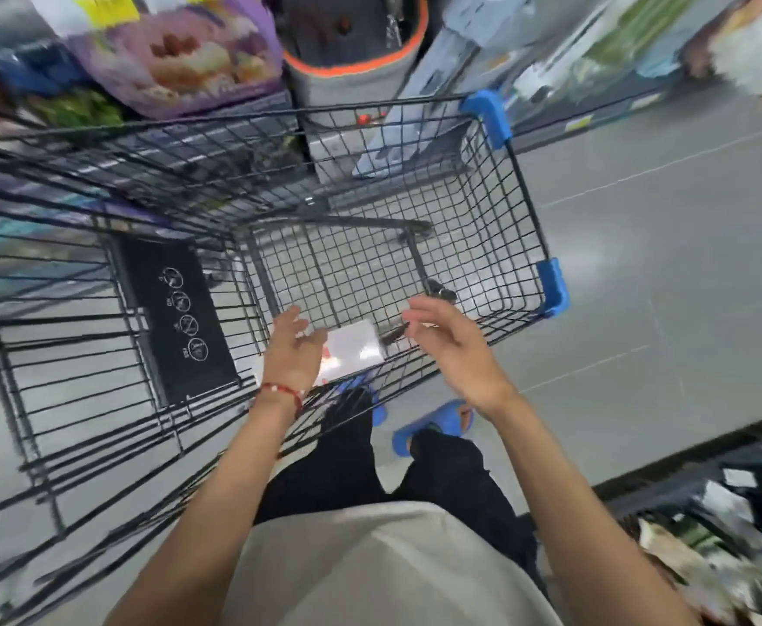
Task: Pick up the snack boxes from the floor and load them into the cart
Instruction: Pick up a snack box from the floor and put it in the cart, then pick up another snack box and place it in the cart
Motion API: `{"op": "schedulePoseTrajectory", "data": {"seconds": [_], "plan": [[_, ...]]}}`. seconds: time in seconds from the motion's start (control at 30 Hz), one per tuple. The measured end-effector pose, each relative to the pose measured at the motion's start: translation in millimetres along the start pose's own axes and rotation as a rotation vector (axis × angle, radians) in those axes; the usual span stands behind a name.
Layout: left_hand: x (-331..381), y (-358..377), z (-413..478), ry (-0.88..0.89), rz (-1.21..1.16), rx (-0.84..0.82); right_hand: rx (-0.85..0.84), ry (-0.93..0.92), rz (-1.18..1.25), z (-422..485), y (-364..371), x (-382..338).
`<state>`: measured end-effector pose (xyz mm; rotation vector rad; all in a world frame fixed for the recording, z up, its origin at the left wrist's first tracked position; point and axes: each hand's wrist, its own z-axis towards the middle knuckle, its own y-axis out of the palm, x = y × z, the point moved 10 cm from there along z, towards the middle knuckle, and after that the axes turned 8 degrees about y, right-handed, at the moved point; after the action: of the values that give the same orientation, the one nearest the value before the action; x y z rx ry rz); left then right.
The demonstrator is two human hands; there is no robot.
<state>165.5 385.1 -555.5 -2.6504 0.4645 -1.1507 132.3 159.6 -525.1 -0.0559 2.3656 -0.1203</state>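
**Now empty-handed over the cart**

Both my hands hang above the cart [512,183] basket, left hand [292,350] and right hand [449,350], fingers spread and holding nothing. Between them a pale snack box [355,350] lies on the basket's wire bottom, near my side; it looks just let go. I judge this load as done. Next I must turn to the floor [663,264] for another box, though none shows there from this view.

Black wire-metal cart [523,205] with blue plastic corner guards [487,117]; glossy white box [356,347]; smooth grey floor [668,246].
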Motion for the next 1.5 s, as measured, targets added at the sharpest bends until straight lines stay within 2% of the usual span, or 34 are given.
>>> {"op": "schedulePoseTrajectory", "data": {"seconds": [0.17, 0.3, 0.5, 0.7, 0.97, 1.27, 1.5], "plan": [[58, 57, -28, 0.116, 0.134, -0.116, 0.234, -0.044, 0.31, -46, -86, 16], [104, 126, -62, 0.232, 0.16, -0.204, 0.397, -0.008, 0.513, -85, -156, 44], [144, 253, -118, 0.326, 0.154, -0.322, 0.531, 0.038, 0.75, -136, -256, 91], [171, 391, -162, 0.349, 0.233, -0.511, 0.653, 0.037, 0.893, -178, -358, 134], [260, 566, -193, 0.447, 0.305, -0.723, 0.873, 0.014, 1.059, -202, -512, 166], [377, 779, -221, 0.546, 0.364, -0.958, 1.119, -0.026, 1.171, -218, -704, 152], [452, 927, -253, 0.579, 0.419, -1.094, 1.239, -0.1, 1.231, -229, -858, 144]]}}
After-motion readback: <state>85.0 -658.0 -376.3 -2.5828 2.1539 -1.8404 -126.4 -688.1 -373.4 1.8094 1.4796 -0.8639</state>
